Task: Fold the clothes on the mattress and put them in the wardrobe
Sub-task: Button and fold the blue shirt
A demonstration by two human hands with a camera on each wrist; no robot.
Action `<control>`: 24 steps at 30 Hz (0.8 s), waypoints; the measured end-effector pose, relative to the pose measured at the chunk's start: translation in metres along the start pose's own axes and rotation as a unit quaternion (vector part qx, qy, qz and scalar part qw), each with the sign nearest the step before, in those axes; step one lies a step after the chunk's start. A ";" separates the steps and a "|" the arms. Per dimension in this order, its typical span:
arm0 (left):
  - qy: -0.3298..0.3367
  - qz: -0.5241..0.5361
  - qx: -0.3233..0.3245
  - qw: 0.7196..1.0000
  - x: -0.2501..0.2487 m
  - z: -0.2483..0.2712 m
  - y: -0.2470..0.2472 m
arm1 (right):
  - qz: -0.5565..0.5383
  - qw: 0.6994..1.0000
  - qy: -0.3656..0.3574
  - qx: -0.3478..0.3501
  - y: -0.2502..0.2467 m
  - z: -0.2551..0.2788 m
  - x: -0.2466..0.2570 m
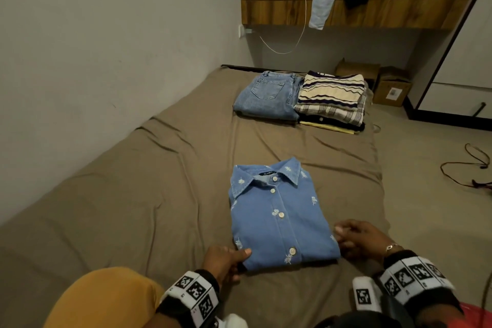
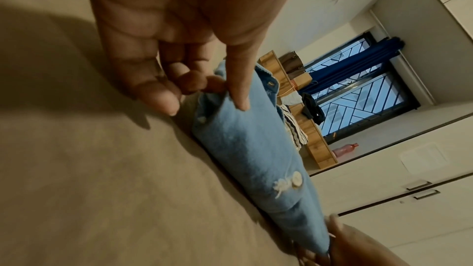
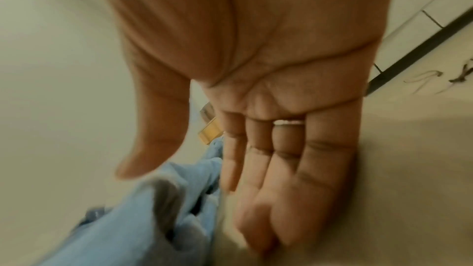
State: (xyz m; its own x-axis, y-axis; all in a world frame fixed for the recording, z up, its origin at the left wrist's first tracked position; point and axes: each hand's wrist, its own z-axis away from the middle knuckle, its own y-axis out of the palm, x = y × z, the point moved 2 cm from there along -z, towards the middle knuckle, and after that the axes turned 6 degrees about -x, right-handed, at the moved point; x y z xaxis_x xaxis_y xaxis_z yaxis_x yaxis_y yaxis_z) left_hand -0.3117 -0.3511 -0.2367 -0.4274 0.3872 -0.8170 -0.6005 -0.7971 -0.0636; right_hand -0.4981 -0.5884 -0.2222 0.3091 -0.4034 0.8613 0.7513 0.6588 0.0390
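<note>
Left hand pinching the near-left corner of the folded denim shirt, right hand with straight fingers at its near-right edge, shirt flat on the mattress (collar label unreadable).

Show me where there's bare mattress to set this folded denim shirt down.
Bare sheet lies between the denim shirt and the folded jeans, and all along the wall side of the mattress. The far end is crowded: the jeans sit beside the striped stack. Left hand and right hand flank the shirt's near corners.
</note>
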 end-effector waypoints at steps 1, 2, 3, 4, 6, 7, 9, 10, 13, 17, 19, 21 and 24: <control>0.008 0.024 -0.003 1.000 -0.004 -0.002 0.000 | -0.057 0.998 0.007 -0.003 0.003 -0.002 0.004; 0.008 0.051 -0.004 0.999 -0.010 -0.004 0.000 | -0.092 0.996 0.016 -0.012 0.008 -0.002 0.009; 0.001 0.067 0.003 0.998 -0.017 -0.006 0.002 | -0.099 0.994 0.025 -0.023 0.015 -0.002 0.014; -0.013 0.071 0.016 0.997 -0.024 -0.009 0.004 | -0.095 0.994 0.035 -0.030 0.021 -0.003 0.015; -0.038 0.086 0.043 0.995 -0.037 -0.016 0.006 | -0.087 0.994 0.051 -0.031 0.034 -0.007 0.019; -0.052 0.089 0.060 0.993 -0.043 -0.018 0.008 | -0.069 0.996 0.054 -0.026 0.042 -0.008 0.021; -0.069 0.083 0.098 0.989 -0.050 -0.023 0.012 | -0.019 0.997 0.065 -0.021 0.054 -0.008 0.025; -0.071 0.083 0.109 0.988 -0.053 -0.029 0.015 | -0.001 0.997 0.069 -0.018 0.057 -0.011 0.027; -0.064 0.076 0.111 0.989 -0.063 -0.038 0.020 | 0.013 0.997 0.071 0.015 0.064 -0.017 0.035; 0.024 0.079 0.134 0.988 -0.096 -0.058 0.024 | -0.033 0.997 0.028 0.066 0.061 -0.032 0.057; 0.097 0.078 0.148 0.981 -0.131 -0.066 0.030 | -0.069 0.994 -0.017 0.085 0.055 -0.043 0.083; 0.149 0.075 0.167 0.972 -0.167 -0.079 0.040 | -0.107 0.989 -0.032 0.093 0.049 -0.057 0.109; 0.162 0.057 0.193 0.966 -0.210 -0.102 0.058 | -0.138 0.985 -0.040 0.097 0.041 -0.078 0.137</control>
State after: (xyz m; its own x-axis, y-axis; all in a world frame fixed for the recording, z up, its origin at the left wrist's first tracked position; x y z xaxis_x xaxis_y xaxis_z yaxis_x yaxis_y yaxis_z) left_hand -0.1877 -0.5262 -0.1271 -0.3091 0.0927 -0.9465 -0.7961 -0.5697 0.2042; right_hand -0.3794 -0.6667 -0.1419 0.0557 -0.5384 0.8409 0.6723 0.6429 0.3671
